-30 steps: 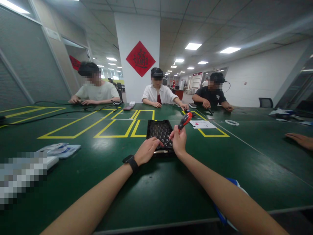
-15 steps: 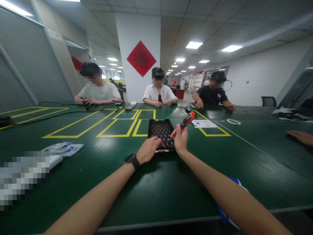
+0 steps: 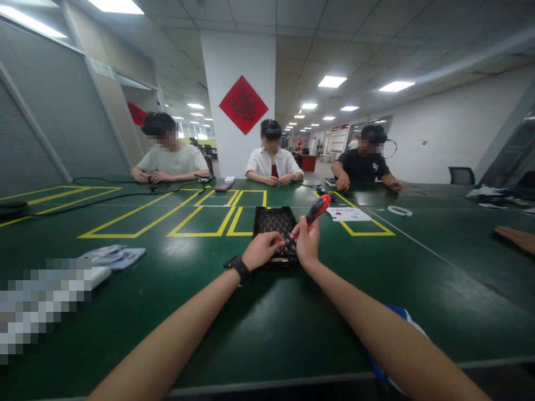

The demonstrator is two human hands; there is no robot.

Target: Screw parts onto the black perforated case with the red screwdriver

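Note:
My right hand (image 3: 308,241) is closed round a screwdriver (image 3: 319,208) with a red and black handle, tilted so its handle points up and to the right and its shaft slants down to the left. Under both hands lies an open black case (image 3: 273,219) with rows of small metallic pieces in it. My left hand (image 3: 263,249), with a dark watch on its wrist, has its fingers pinched together over the case, close to the screwdriver's lower end. What they hold is too small to make out.
Yellow tape (image 3: 196,235) marks rectangles on the green table (image 3: 234,345). A printed paper sheet (image 3: 349,214) and a white ring (image 3: 399,211) lie to the right, plastic packets (image 3: 117,257) to the left. Several people sit around the table; one person's hand (image 3: 516,238) rests at the right edge.
My left hand has moved right, from the case's left side toward the screwdriver's tip, and its fingers have drawn into a pinch. The screwdriver has shifted slightly left and down.

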